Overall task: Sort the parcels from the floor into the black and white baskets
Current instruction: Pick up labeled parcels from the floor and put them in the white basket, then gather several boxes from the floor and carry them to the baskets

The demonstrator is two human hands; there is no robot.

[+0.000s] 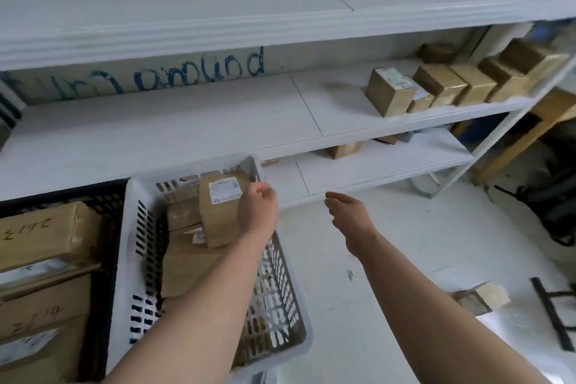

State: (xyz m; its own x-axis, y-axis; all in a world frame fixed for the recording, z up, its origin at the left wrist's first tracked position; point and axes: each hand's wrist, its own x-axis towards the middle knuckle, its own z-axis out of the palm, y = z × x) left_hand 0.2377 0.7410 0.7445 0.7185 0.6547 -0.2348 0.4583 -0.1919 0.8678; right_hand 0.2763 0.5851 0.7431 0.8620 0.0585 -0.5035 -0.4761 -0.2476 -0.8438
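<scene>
Head view: white shelving [174, 121], pale floor [389, 227].

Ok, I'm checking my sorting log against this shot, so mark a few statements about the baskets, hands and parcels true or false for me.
1. The white basket stands right of the black basket. True.
2. The right hand holds a parcel. False: it is open and empty.
3. The black basket is empty. False: brown parcels fill it.
4. A small parcel lies on the floor. True.
5. The left hand is above the white basket. True.
</scene>
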